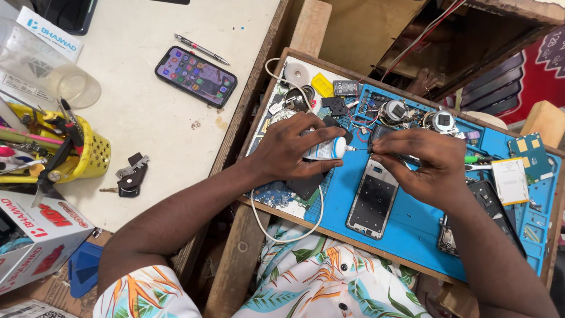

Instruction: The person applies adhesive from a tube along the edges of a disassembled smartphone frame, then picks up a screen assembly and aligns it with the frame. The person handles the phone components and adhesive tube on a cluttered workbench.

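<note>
Blue repair mat [424, 224] | left hand [291, 150] grips glue tube [326, 148], nozzle beside right hand [421, 165] | right pinches dark part, hidden, above phone frame [372, 203]

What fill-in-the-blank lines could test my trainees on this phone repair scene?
1. The left hand holds a small white ____ with a thin nozzle.
2. The opened phone frame lies on a ____ mat.
3. The lit phone lies on the white table beside a ____.
4. The basket of tools is ____.

Missing words: tube; blue; pen; yellow
</note>
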